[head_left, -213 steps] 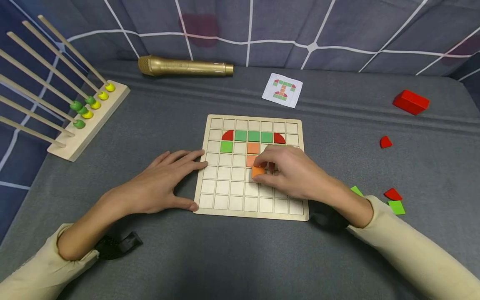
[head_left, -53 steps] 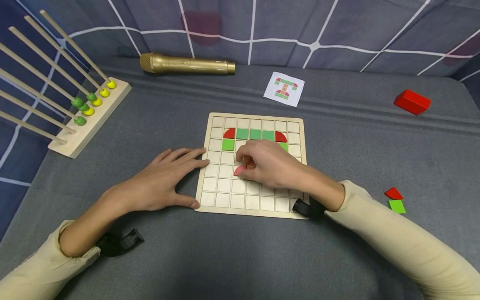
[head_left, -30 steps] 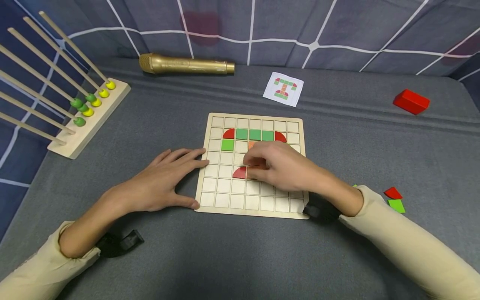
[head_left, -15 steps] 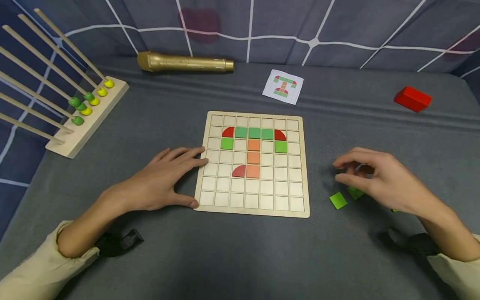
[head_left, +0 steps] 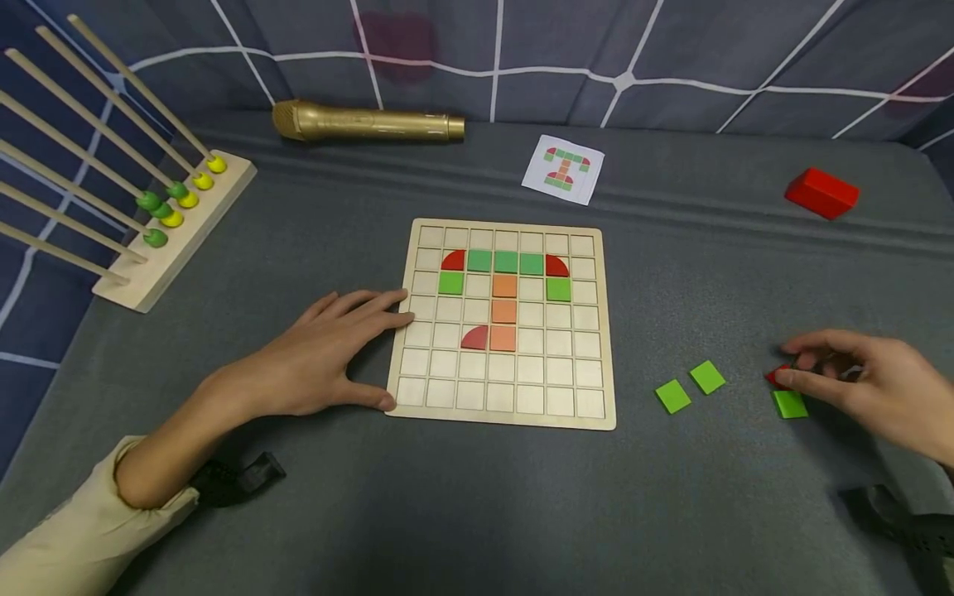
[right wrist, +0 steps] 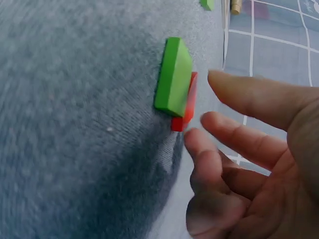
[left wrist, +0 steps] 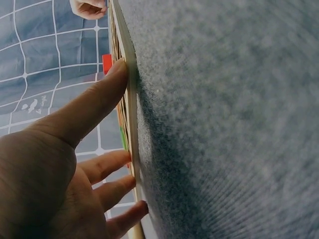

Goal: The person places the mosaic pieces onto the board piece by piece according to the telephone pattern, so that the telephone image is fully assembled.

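My left hand (head_left: pixel 320 356) rests with spread fingers along the left edge of the wooden grid board (head_left: pixel 514 401); in the left wrist view, the thumb (left wrist: pixel 102 102) touches its rim. Coloured pieces sit in the grid: green squares (head_left: pixel 506 261), orange squares (head_left: pixel 503 311) in a column, and red quarter circles, one (head_left: pixel 474 338) left of the lowest orange square. At far right my right hand (head_left: pixel 883 389) hovers at a loose red quarter circle (head_left: pixel 775 376), beside a green square (head_left: pixel 790 404). The right wrist view shows thumb and fingers apart, close to the red piece (right wrist: pixel 190 102).
Two more green squares (head_left: pixel 690 387) lie between board and right hand. Behind the board are a paper pattern card (head_left: pixel 564 170) and a gold microphone (head_left: pixel 368 122). A bead-and-peg stand (head_left: pixel 186 223) is at left, a red block (head_left: pixel 822 193) at back right.
My right hand has left the board and moved right to the loose pieces. It has left a red quarter circle beside the lowest orange square. My left hand stays at the board's edge.
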A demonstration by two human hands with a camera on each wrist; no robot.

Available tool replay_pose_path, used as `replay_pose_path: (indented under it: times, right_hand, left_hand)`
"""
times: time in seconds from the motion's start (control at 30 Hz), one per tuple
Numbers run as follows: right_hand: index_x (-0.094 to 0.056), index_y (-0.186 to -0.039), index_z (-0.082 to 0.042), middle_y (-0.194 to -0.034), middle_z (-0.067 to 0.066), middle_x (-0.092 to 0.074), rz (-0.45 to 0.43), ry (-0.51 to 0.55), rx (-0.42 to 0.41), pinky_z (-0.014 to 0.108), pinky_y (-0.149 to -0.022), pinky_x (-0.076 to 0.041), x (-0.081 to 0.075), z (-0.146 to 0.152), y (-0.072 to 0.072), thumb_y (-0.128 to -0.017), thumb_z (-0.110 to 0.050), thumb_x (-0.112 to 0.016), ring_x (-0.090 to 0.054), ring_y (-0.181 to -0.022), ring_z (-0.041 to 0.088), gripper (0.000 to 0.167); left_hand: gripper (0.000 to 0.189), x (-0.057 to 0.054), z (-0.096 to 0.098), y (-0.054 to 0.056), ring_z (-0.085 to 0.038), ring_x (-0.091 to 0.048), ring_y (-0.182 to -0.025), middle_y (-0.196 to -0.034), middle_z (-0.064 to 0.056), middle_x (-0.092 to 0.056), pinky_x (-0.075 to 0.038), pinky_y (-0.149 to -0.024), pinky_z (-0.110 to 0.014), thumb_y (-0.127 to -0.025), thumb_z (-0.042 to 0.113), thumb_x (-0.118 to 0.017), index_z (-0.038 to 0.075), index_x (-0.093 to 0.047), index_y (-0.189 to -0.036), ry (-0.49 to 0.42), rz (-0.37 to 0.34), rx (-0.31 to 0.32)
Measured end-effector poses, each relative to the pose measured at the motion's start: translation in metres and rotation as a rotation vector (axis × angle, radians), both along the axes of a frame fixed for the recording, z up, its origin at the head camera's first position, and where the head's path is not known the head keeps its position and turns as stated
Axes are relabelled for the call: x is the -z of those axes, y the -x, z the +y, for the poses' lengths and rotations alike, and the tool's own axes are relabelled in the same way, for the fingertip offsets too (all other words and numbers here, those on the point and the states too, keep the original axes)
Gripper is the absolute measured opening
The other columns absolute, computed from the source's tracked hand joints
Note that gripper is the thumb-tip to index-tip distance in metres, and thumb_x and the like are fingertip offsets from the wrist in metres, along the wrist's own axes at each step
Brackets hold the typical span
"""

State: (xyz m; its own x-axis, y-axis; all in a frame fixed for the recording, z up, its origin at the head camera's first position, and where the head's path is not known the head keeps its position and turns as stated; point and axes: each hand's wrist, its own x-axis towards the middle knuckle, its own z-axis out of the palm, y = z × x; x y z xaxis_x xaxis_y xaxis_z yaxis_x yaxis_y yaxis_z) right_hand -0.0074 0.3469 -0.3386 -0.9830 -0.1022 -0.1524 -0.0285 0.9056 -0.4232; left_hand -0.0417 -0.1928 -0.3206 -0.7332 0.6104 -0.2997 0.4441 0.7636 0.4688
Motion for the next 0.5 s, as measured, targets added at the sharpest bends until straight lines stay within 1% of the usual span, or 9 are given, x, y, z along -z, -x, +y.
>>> replay_pose_path:
  times: [0.03,0.1,0.23,0.37,0.43,0.5]
  right_hand:
    - [-0.067,-0.105,0.005,-0.082,0.005,-0.059,-0.016,-0.015,0.004,0.025,-0.048,-0.035,0.001,0.0,0.0,-0.085,-0.016,-0.079,-0.046,-0.059,0.006,0.032]
    - [-0.067,-0.101,0.003,-0.078,0.001,-0.058,-0.034,-0.026,0.008,0.026,-0.047,-0.035,0.001,-0.001,0.0,-0.084,-0.019,-0.08,-0.046,-0.057,0.007,0.031]
    - [-0.069,-0.096,0.003,-0.075,-0.001,-0.06,-0.043,-0.024,-0.032,0.026,-0.046,-0.036,0.002,-0.008,0.001,-0.083,-0.015,-0.081,-0.045,-0.056,0.006,0.026]
    - [-0.071,-0.098,0.001,-0.079,0.0,-0.06,-0.019,-0.01,-0.1,0.025,-0.047,-0.036,0.001,-0.016,0.003,-0.082,-0.006,-0.08,-0.045,-0.058,0.005,0.019]
    - [-0.072,-0.1,-0.001,-0.08,-0.001,-0.058,0.013,0.017,-0.146,0.023,-0.047,-0.036,0.001,-0.019,0.004,-0.081,-0.001,-0.079,-0.045,-0.06,0.005,0.021]
    - [-0.072,-0.102,-0.004,-0.08,-0.002,-0.056,0.048,0.051,-0.19,0.022,-0.048,-0.035,0.001,-0.022,0.004,-0.079,0.003,-0.08,-0.045,-0.062,0.005,0.025]
  left_hand:
    - [0.093,0.0,0.0,0.0,-0.031,-0.018,-0.146,-0.163,-0.004,-0.019,-0.01,-0.112,-0.063,-0.078,0.054,-0.078,0.016,-0.038,-0.153,0.001,0.001,0.0]
    - [0.093,0.0,0.0,0.0,-0.031,-0.018,-0.146,-0.163,-0.004,-0.019,-0.01,-0.112,-0.063,-0.078,0.054,-0.079,0.016,-0.038,-0.153,0.001,0.001,-0.001]
    - [0.093,0.0,0.001,0.001,-0.031,-0.017,-0.146,-0.163,-0.004,-0.019,-0.01,-0.112,-0.062,-0.078,0.054,-0.079,0.016,-0.038,-0.153,0.001,0.0,-0.003]
    - [0.093,0.0,0.0,0.0,-0.031,-0.017,-0.146,-0.162,-0.004,-0.019,-0.01,-0.112,-0.062,-0.078,0.054,-0.079,0.016,-0.038,-0.153,-0.001,0.003,-0.002]
    - [0.094,0.0,0.0,0.0,-0.031,-0.017,-0.146,-0.162,-0.005,-0.019,-0.01,-0.112,-0.062,-0.078,0.054,-0.079,0.016,-0.038,-0.153,-0.003,0.005,-0.002]
    - [0.093,0.0,0.0,0.0,-0.031,-0.017,-0.146,-0.162,-0.005,-0.019,-0.01,-0.112,-0.062,-0.078,0.054,-0.079,0.016,-0.038,-0.153,-0.004,0.005,-0.003]
